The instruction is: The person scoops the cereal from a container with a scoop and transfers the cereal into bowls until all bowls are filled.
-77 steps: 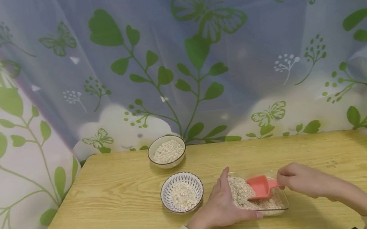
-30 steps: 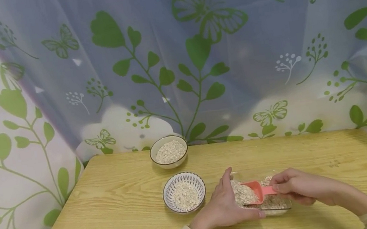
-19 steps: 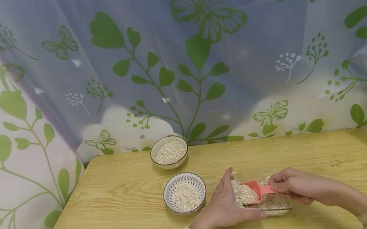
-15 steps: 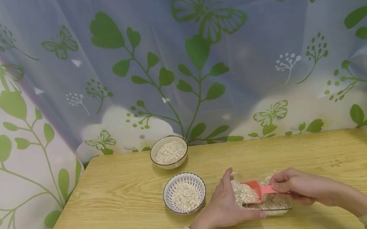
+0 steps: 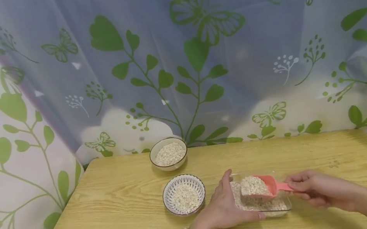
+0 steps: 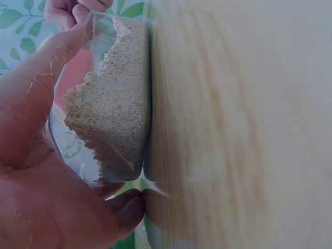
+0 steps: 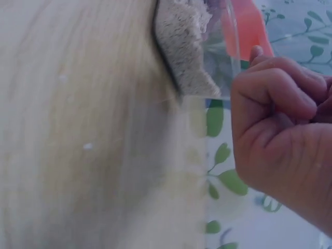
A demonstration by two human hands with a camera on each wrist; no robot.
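A clear rectangular container point(image 5: 281, 207) of oats sits on the wooden table point(image 5: 120, 217). My left hand point(image 5: 223, 208) holds its left end, thumb along the near wall and fingers at the far wall. The left wrist view shows that hand point(image 6: 36, 135) clasping the container point(image 6: 116, 104). My right hand point(image 5: 315, 190) pinches the handle of a pink scoop point(image 5: 271, 185), which is heaped with oats and raised just above the container. In the right wrist view the right hand's curled fingers point(image 7: 280, 98) hold the scoop point(image 7: 246, 28) beside the container point(image 7: 181, 46).
Left of the container stands a blue-patterned bowl point(image 5: 167, 195) partly filled with oats. A plain bowl point(image 5: 170, 166) of oats sits behind it near the table's back edge. A leaf-and-butterfly curtain point(image 5: 195, 50) hangs close behind the table.
The scoop dug into the oats, then rose out with a heaped load. My right hand drew back slightly to the right. My left hand stayed on the container.
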